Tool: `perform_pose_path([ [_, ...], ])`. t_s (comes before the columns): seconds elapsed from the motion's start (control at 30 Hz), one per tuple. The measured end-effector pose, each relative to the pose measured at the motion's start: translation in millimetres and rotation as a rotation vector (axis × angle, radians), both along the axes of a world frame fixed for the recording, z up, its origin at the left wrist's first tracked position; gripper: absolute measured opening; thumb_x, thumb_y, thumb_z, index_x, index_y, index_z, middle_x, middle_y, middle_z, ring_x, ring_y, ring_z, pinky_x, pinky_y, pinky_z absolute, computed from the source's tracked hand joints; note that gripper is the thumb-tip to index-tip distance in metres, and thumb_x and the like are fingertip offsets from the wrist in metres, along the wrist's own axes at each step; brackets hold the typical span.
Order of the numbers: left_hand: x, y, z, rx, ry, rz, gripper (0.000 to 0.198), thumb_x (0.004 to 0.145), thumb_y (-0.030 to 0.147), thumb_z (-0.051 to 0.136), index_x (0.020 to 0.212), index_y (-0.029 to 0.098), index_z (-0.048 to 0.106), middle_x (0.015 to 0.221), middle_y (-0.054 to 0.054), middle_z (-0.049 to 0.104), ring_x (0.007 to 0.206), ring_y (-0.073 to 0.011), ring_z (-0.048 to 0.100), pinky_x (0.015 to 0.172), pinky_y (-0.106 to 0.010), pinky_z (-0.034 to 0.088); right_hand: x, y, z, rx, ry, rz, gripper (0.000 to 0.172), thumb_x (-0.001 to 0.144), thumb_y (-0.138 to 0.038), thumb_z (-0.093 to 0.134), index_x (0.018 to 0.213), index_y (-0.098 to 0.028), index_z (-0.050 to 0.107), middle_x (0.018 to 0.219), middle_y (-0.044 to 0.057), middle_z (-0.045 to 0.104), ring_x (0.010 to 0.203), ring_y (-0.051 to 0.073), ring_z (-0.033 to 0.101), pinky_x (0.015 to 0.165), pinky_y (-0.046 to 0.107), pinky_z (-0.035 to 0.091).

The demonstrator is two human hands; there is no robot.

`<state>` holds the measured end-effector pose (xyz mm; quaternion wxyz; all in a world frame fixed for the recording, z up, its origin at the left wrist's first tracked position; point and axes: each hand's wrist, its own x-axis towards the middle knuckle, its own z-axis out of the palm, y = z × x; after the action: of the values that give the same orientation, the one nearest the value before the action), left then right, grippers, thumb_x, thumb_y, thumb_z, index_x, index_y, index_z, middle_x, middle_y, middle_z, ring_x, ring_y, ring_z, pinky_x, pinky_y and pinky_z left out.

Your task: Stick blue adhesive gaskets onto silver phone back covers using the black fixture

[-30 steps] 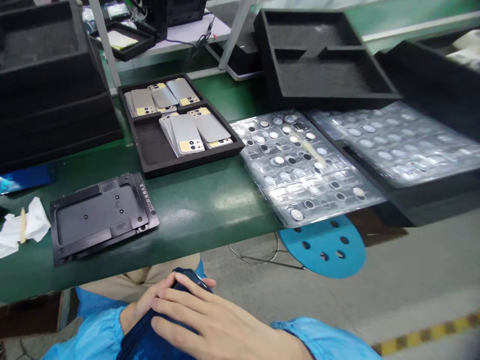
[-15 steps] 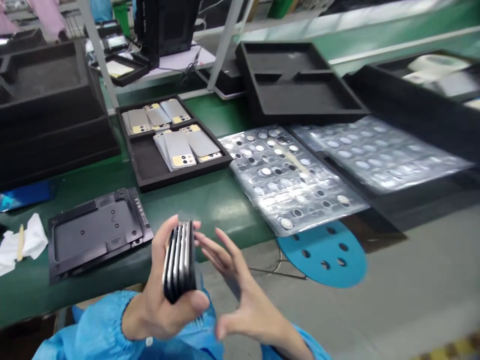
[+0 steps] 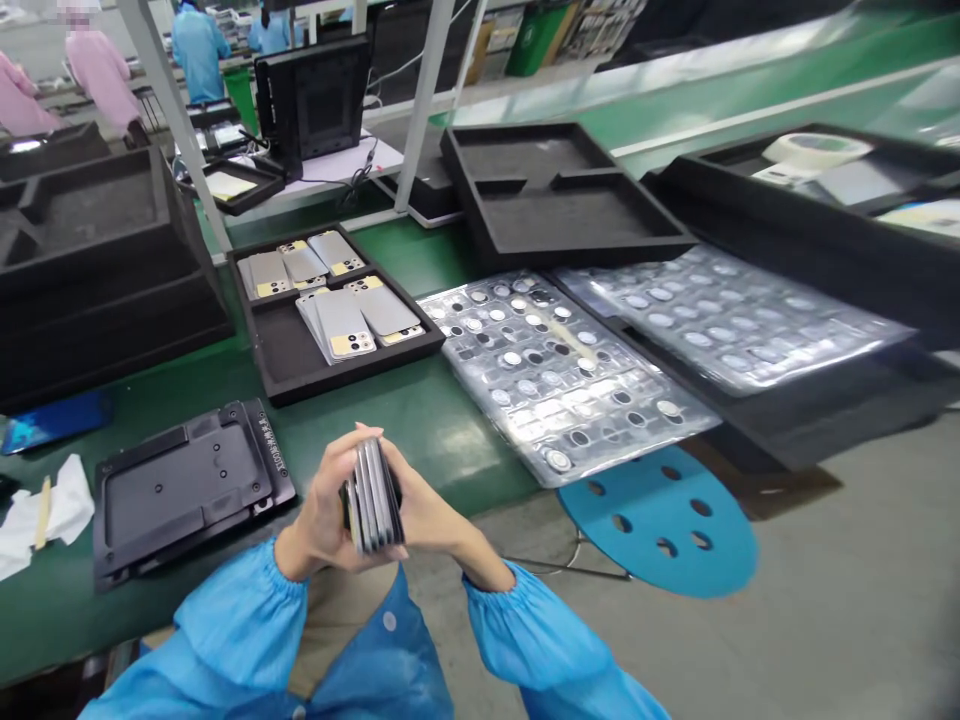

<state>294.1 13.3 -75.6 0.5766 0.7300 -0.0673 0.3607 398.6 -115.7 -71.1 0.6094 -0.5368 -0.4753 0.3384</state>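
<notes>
Squeezing a small stack of phones [image 3: 373,497] between both hands, this person has it standing on edge, just off the front of the green workbench [image 3: 450,445]. Left hand [image 3: 319,515] and right hand [image 3: 427,510] are together, clamped on either side of the stack, with the fingertips [image 3: 361,431] meeting over the top. Blue sleeves [image 3: 232,620] are gathered at the wrists. Just left of the hands, a black metal jig [image 3: 187,490] sits on the bench, and straight ahead there's a black tray [image 3: 352,375] of silver phone backs [image 3: 341,325]. Off to the right lies a clear plastic sheet [image 3: 559,390] of small round metal parts, with a blue stool seat [image 3: 660,530] below the bench.
</notes>
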Motion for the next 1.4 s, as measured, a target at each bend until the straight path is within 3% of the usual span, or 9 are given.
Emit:
perform_pose_path([
  [0.13, 1, 1, 15.1, 0.201, -0.118, 0.045, 0.11, 0.069, 0.066, 0.082, 0.157, 0.037, 0.021, 0.146, -0.019, 0.049, 0.133, -0.0396, 0.054, 0.105, -0.061, 0.045, 2, 3, -5.0, -0.017, 0.048, 0.014, 0.108, 0.067, -0.056, 0.09, 0.154, -0.023, 0.035, 0.156, 0.018, 0.046, 0.141, 0.033, 0.052, 0.121, 0.048, 0.039],
  [0.27, 1, 2, 21.6, 0.195, -0.087, 0.047, 0.11, 0.073, 0.062, 0.081, 0.159, 0.034, 0.019, 0.147, -0.019, 0.05, 0.132, -0.0368, 0.056, 0.107, -0.056, 0.047, 3, 3, -2.8, -0.029, 0.077, 0.026, 0.104, 0.066, -0.057, 0.09, 0.15, -0.021, 0.039, 0.152, 0.018, 0.052, 0.139, 0.034, 0.054, 0.12, 0.049, 0.04],
  [0.47, -1, 2, 18.2, 0.201, -0.008, 0.083, 0.119, 0.067, 0.061, 0.088, 0.158, 0.032, 0.017, 0.144, -0.021, 0.053, 0.13, -0.0378, 0.06, 0.107, -0.058, 0.048, 3, 4, -0.5, -0.043, 0.085, 0.015, 0.094, 0.066, -0.054, 0.091, 0.142, -0.02, 0.047, 0.147, 0.016, 0.056, 0.137, 0.034, 0.056, 0.119, 0.049, 0.041],
  [0.8, 7, -2, 20.4, 0.122, -0.075, 0.129, 0.094, 0.086, 0.061, 0.067, 0.159, 0.032, 0.015, 0.145, -0.017, 0.052, 0.127, -0.0335, 0.061, 0.104, -0.054, 0.051, -2, 9, 2.1, -0.034, 0.056, -0.005, 0.092, 0.07, -0.059, 0.086, 0.143, -0.021, 0.046, 0.138, 0.015, 0.062, 0.129, 0.033, 0.061, 0.114, 0.051, 0.046],
  [1.03, 3, -6, 26.8, -0.009, 0.046, 0.167, 0.094, 0.086, 0.062, 0.069, 0.158, 0.03, 0.019, 0.146, -0.018, 0.053, 0.125, -0.0327, 0.061, 0.105, -0.052, 0.05, -6, 8, 0.8, -0.105, 0.045, -0.025, 0.103, 0.065, -0.047, 0.092, 0.151, -0.03, 0.037, 0.15, 0.012, 0.051, 0.132, 0.033, 0.058, 0.113, 0.051, 0.047],
  [1.17, 3, -9, 37.9, -0.161, 0.092, 0.167, 0.09, 0.088, 0.059, 0.069, 0.159, 0.031, 0.021, 0.145, -0.016, 0.054, 0.125, -0.0301, 0.06, 0.106, -0.049, 0.051, -8, 7, 3.2, -0.107, 0.042, -0.034, 0.109, 0.062, -0.041, 0.094, 0.153, -0.029, 0.034, 0.157, 0.014, 0.043, 0.135, 0.031, 0.054, 0.115, 0.049, 0.044],
  [1.4, 3, -15, 46.4, -0.435, 0.091, 0.164, 0.077, 0.092, 0.05, 0.069, 0.156, 0.035, 0.03, 0.142, -0.011, 0.056, 0.119, -0.0243, 0.064, 0.101, -0.041, 0.055, -21, 0, 7.1, -0.133, 0.081, -0.111, 0.113, 0.069, -0.03, 0.09, 0.158, -0.029, 0.021, 0.134, 0.012, 0.054, 0.126, 0.029, 0.059, 0.109, 0.048, 0.049],
])
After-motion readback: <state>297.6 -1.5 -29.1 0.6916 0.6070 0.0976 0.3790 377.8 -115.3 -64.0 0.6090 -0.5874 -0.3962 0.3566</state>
